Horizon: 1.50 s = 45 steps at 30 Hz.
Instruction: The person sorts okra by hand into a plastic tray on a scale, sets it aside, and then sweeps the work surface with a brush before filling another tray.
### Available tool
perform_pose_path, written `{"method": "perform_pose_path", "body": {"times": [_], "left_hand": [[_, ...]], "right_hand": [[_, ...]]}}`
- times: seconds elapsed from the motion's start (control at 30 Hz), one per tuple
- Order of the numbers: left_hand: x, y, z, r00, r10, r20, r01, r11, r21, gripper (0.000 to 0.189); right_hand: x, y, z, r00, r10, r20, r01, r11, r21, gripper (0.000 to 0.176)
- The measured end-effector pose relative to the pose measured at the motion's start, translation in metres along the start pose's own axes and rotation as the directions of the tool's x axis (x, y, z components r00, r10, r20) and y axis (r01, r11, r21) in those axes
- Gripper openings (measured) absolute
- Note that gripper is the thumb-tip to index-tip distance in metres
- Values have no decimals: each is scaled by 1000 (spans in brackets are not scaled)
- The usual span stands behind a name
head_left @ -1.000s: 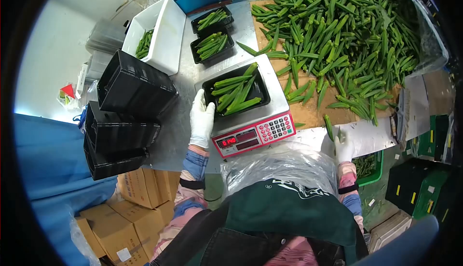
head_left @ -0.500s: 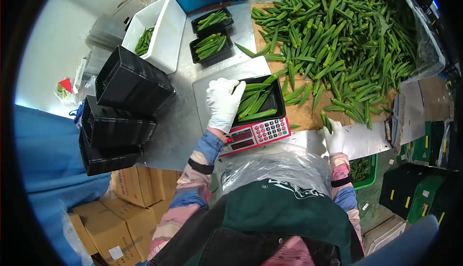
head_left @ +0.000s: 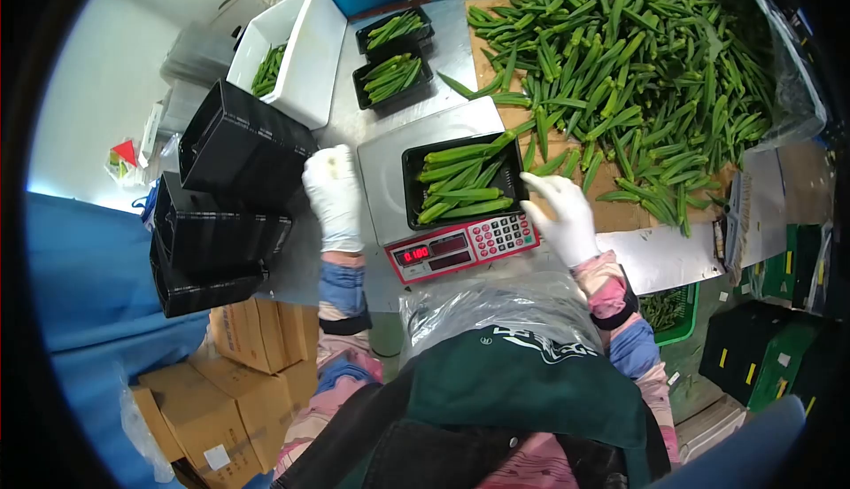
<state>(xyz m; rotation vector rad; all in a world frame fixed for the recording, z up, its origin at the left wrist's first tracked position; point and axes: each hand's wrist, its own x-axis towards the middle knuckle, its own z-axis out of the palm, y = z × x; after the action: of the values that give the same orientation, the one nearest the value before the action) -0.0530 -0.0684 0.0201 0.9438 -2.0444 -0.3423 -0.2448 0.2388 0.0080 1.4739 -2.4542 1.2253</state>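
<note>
On the platform of a red-edged digital scale [head_left: 465, 254] sits a black tray [head_left: 414, 190] with several green okra pods [head_left: 460, 170] in it. My right hand [head_left: 564, 219], in a white glove, is at the tray's right edge, fingers and thumb apart, with nothing seen between them. My left hand [head_left: 335, 201], gloved too, is left of the scale beside the nested black trays [head_left: 239, 148]; its fingers bend away from view, so their grip is hidden. The scale's red display is lit and seems to read 0.180.
A big heap of okra [head_left: 637, 81] covers the brown board at the right. Two filled black trays [head_left: 390, 80] stand behind the scale, near a white foam box [head_left: 310, 64] with okra inside. Cardboard boxes [head_left: 199, 400] are below left, a green crate [head_left: 682, 316] below right.
My left hand has left the tray and moved left towards the stacked trays. My right hand, which was at an okra pod by the board's front edge, has moved up and left to the tray.
</note>
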Motion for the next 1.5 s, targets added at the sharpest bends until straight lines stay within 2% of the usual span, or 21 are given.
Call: {"method": "perform_pose_path", "body": {"times": [0.1,0.17,0.23,0.33,0.37,0.43,0.47,0.57,0.67,0.77,0.8,0.83,0.87,0.97,1.07,1.17,1.2,1.3,1.4,1.43,1.5], "left_hand": [[-5,-45,-43,977,-202,-68,204,979,21,31],[-13,-58,-64,947,-302,-105,297,953,-67,35],[-25,-62,-77,907,-415,-74,398,901,-173,37],[-41,-70,-71,890,-454,-43,440,880,-177,39],[-44,-66,-67,911,-412,-9,411,910,-59,36],[-53,-65,-49,953,-302,-22,302,953,-2,28],[-58,-80,-37,961,-272,39,274,960,-58,21],[-63,-49,-17,820,-455,347,567,730,-382,24],[-61,-14,-10,709,-442,549,696,565,-443,32],[-62,8,-4,719,-382,581,664,626,-410,32],[-60,24,-7,671,-406,621,699,625,-347,35],[-65,23,0,703,-345,622,647,674,-357,36],[-70,27,7,695,-303,652,650,653,-388,39],[-88,35,19,642,-243,727,706,557,-437,51],[-96,42,23,630,-245,737,713,559,-424,51],[-94,57,16,565,-260,783,715,627,-308,51],[-93,62,14,563,-274,779,727,612,-310,52],[-95,74,16,834,-188,519,334,920,-204,53],[-80,89,14,899,-4,438,64,990,-123,52],[-74,96,19,900,18,435,72,979,-191,44],[-71,114,25,889,123,442,-21,974,-227,36]], "right_hand": [[-51,45,3,979,203,-3,-202,976,86,30],[-87,63,-1,925,376,58,-380,913,146,25],[-127,92,5,905,416,88,-423,903,76,24],[-176,123,24,845,514,150,-525,850,42,22],[-185,126,27,815,553,173,-567,823,41,22],[-183,117,25,729,641,240,-668,743,44,18],[-183,118,27,718,654,239,-682,729,55,17],[-182,122,30,697,674,244,-709,700,91,15],[-185,138,35,645,709,284,-761,631,152,14],[-186,144,38,543,763,351,-840,491,232,13],[-182,141,34,502,785,364,-864,434,256,13],[-175,141,28,553,724,412,-830,521,200,16],[-172,147,26,523,718,460,-841,521,143,19],[-137,135,2,515,782,352,-826,562,-41,21],[-129,173,-6,517,850,98,-856,516,44,20],[-116,198,-9,687,710,-154,-726,679,-109,21],[-111,205,-7,745,629,-221,-653,756,-49,29],[-87,201,-17,828,532,-178,-542,678,-497,38],[-82,205,-19,867,497,-44,-428,696,-576,39],[-80,204,-19,880,475,-9,-382,698,-605,38],[-77,196,-21,923,377,-74,-357,769,-530,35]]}}
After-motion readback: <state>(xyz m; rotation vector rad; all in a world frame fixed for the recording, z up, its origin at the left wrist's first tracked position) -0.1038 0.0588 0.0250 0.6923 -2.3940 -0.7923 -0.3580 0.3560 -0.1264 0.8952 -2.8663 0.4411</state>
